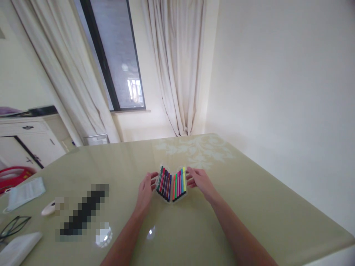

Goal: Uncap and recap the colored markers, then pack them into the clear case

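Observation:
A clear plastic marker case (171, 202) is spread in a V shape near the middle of the table, with its two halves tilted up. Dark green, red, black, purple and blue felt-tip pens (164, 184) fill the left half. Orange, green, pink, blue and yellow felt-tip pens (179, 183) sit side by side in the other half. My left hand (145, 187) grips the outer left edge, its fingers partly behind the case. At the right edge, my right hand (201, 180) holds the other half between thumb and fingers.
On the table's left are a face mask (26, 192), glasses (13, 226), a white box-like object (20, 248), a small pale oval object (48, 208) and a blurred dark long object (84, 210). A wall (291, 92) borders the table (249, 207) on the right.

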Demonstrator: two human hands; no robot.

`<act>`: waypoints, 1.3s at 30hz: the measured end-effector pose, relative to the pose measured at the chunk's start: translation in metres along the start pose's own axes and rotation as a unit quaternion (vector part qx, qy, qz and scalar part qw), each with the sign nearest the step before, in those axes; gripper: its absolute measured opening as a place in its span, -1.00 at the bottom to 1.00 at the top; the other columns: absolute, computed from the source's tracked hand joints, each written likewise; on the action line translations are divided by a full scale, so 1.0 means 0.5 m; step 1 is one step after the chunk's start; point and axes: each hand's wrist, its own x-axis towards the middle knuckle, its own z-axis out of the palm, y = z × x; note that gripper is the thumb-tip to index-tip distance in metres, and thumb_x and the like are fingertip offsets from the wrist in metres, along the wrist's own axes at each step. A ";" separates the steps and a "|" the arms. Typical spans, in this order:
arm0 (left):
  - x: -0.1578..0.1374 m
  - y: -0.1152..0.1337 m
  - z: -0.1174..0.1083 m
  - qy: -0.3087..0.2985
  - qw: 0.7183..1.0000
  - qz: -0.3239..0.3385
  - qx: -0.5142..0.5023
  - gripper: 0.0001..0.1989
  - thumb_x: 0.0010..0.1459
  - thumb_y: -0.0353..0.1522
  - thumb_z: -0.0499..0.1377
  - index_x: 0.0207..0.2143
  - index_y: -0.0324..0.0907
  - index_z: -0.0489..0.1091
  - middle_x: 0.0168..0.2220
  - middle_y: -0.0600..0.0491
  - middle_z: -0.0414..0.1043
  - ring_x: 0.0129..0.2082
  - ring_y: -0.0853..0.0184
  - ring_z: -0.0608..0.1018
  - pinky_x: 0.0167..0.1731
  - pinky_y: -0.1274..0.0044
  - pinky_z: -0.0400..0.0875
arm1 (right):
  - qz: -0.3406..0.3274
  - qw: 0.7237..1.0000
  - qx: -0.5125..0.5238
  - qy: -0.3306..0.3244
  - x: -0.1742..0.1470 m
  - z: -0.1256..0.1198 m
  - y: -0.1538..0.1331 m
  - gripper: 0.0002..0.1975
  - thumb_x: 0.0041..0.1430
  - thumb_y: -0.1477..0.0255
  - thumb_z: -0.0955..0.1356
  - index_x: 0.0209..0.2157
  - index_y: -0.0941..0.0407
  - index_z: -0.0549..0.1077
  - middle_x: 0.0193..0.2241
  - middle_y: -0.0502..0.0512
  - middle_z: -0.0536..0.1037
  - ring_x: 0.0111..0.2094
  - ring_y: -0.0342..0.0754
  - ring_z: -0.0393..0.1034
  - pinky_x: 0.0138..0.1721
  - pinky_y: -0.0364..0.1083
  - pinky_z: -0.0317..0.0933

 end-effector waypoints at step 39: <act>-0.044 0.012 0.039 -0.125 0.966 0.181 0.137 -0.49 0.29 -0.13 0.18 0.18 -0.22 0.43 -0.15 -0.09 0.64 -0.23 0.18 0.66 -0.14 0.38 0.58 | -0.586 0.751 -0.303 0.023 -0.038 0.079 0.028 -0.59 0.44 0.49 0.25 0.23 -0.04 0.44 0.01 0.09 0.65 -0.06 0.00 0.53 0.03 0.04 0.40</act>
